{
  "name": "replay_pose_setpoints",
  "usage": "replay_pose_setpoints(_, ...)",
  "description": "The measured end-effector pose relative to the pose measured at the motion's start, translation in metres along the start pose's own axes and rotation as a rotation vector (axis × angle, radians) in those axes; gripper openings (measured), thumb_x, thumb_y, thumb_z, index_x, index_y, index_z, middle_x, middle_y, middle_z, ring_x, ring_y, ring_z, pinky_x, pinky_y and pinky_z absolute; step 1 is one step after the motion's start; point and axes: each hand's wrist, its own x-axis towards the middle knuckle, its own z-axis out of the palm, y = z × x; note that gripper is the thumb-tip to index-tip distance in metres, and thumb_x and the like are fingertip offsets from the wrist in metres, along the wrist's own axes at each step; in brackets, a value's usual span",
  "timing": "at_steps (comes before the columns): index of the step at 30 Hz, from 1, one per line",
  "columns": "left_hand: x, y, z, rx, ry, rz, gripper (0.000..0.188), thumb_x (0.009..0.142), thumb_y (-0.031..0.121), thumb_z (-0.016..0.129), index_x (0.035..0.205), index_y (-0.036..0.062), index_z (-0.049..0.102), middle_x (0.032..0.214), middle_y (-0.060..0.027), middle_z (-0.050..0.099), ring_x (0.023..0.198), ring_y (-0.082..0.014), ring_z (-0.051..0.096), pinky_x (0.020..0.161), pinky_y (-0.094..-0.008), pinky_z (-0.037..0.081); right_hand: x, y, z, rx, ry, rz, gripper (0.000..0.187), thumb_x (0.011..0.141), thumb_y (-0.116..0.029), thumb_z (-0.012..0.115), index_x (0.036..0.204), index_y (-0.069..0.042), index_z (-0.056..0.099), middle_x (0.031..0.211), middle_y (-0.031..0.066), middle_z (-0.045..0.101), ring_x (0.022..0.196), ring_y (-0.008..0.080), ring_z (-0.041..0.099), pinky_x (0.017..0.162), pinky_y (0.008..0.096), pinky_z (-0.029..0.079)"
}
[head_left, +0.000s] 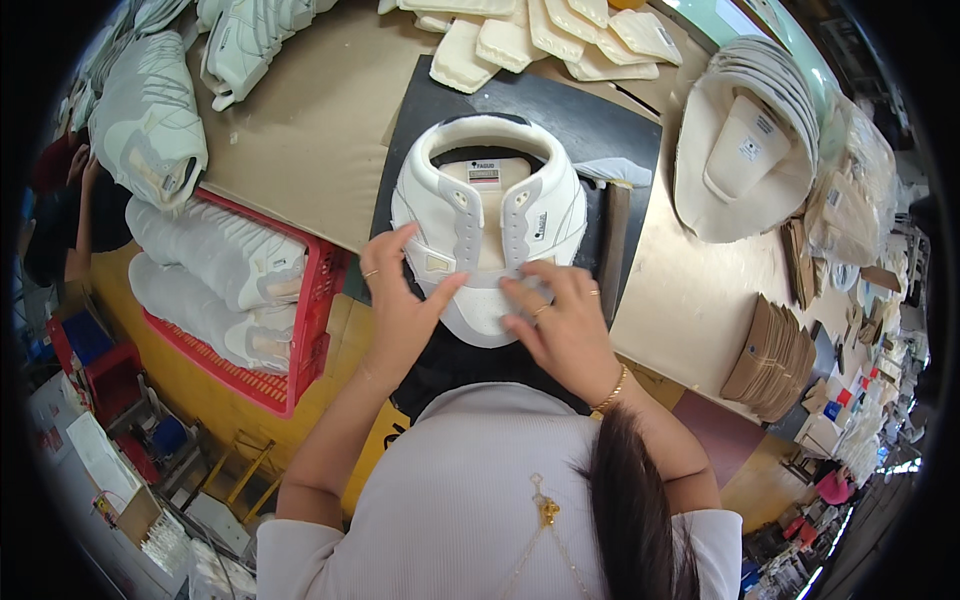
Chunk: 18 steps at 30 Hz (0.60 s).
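Observation:
A white and pale grey shoe upper (482, 305) lies on a black work mat (420, 110) before me, its toe toward my body and its collar opening away. Its beige tongue carries a small label near the collar. My left hand (400, 295) has its fingers spread, with fingertips touching the upper's left side and the thumb near the toe seam. Over the right side of the toe, my right hand (562, 315) rests its thumb and fingertips lightly, fingers apart. Neither hand appears to grip the upper.
Cream padded tongues (510, 45) lie at the far side. A red crate (318, 320) of uppers stands at left, with more uppers (150, 120) beyond it. Stacked grey-beige pieces (700, 215) and bundled brown pieces (765, 360) lie at right. A dark bar (613, 235) sits beside the upper.

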Motion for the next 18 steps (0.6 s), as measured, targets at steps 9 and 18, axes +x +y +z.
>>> replay_pose_setpoints(9, -0.015, 0.026, -0.050, -0.920, -0.167, -0.909, 0.055, 0.097, 0.024, 0.055, 0.142, 0.0033, 0.031, 0.124, -0.0138, 0.052, 0.110, -0.0240, 0.056, 0.090, -0.0357, 0.044, -0.029, 0.012, -0.001, 1.006, 0.187, 0.635, 0.073, 0.090, -0.014, 0.064, 0.148, 0.001, 0.021, 0.140, 0.0156, 0.039, 0.121, 0.0241, 0.047, 0.099, 0.0330, 0.044)
replay_pose_setpoints(18, -0.009, 0.015, -0.038, -1.159, -0.211, -0.900, 0.046, 0.099, 0.024, 0.050, 0.139, 0.0039, 0.037, 0.129, -0.0092, 0.051, 0.121, -0.0207, 0.048, 0.103, -0.0390, 0.038, -0.001, 0.020, -0.006, 1.546, 0.077, 0.777, 0.057, 0.093, -0.016, 0.063, 0.140, -0.002, 0.034, 0.123, 0.0059, 0.055, 0.104, 0.0094, 0.051, 0.092, 0.0256, 0.042)
